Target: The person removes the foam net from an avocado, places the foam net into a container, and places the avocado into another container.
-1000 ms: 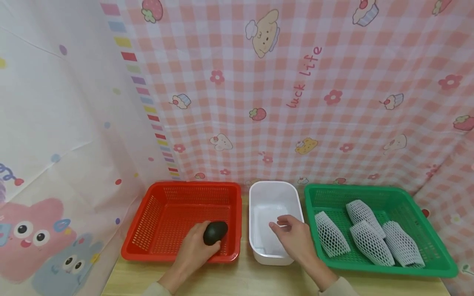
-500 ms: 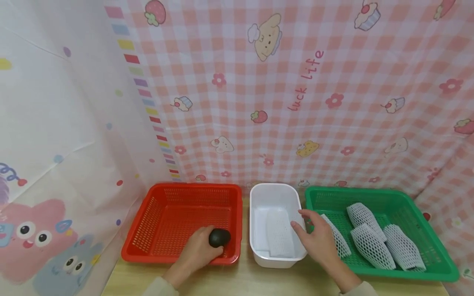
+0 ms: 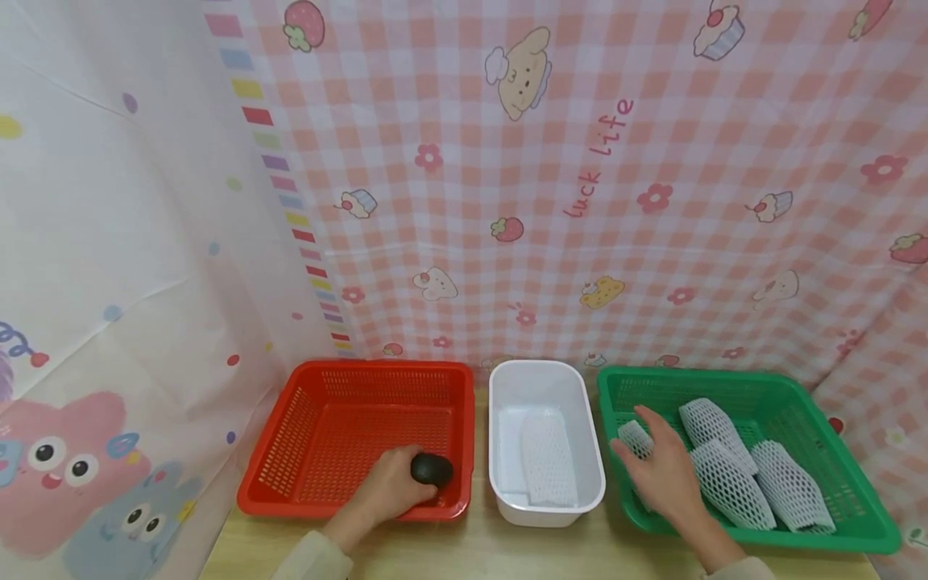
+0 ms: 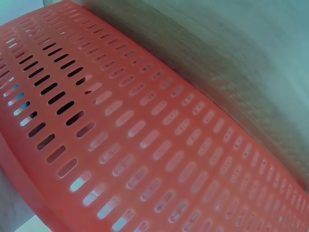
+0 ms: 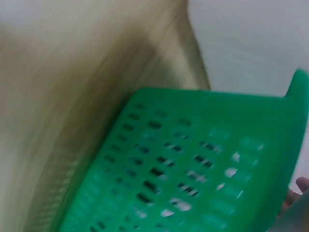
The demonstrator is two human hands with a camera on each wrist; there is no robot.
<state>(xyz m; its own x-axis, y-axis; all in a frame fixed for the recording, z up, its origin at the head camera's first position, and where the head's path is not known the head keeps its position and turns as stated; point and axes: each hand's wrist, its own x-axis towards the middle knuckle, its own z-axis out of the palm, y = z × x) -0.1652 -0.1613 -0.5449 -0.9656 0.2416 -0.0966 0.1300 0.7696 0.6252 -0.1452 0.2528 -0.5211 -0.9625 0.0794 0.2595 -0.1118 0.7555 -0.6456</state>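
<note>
In the head view my left hand (image 3: 391,487) grips a dark, egg-shaped avocado (image 3: 432,470) inside the red basket (image 3: 355,509), near its front right corner. My right hand (image 3: 663,471) is over the left side of the green basket (image 3: 754,535), thumb and fingers spread apart. Beneath it lies a white foam net sleeve (image 3: 635,438), mostly covered by the hand; contact cannot be told. Several more foam net sleeves (image 3: 731,486) lie to its right. The left wrist view shows mostly the slotted red wall (image 4: 145,125); the right wrist view, the green wall (image 5: 193,159).
Between the baskets stands a white container (image 3: 495,419) with a pale, flat-looking net sleeve (image 3: 548,459) on its bottom. All three stand on a wooden table (image 3: 464,556). A checked curtain (image 3: 464,161) hangs close behind them.
My right hand has moved right, from over the white container to the green basket. A net sleeve now shows inside the container. My left hand, still holding the avocado, has shifted slightly.
</note>
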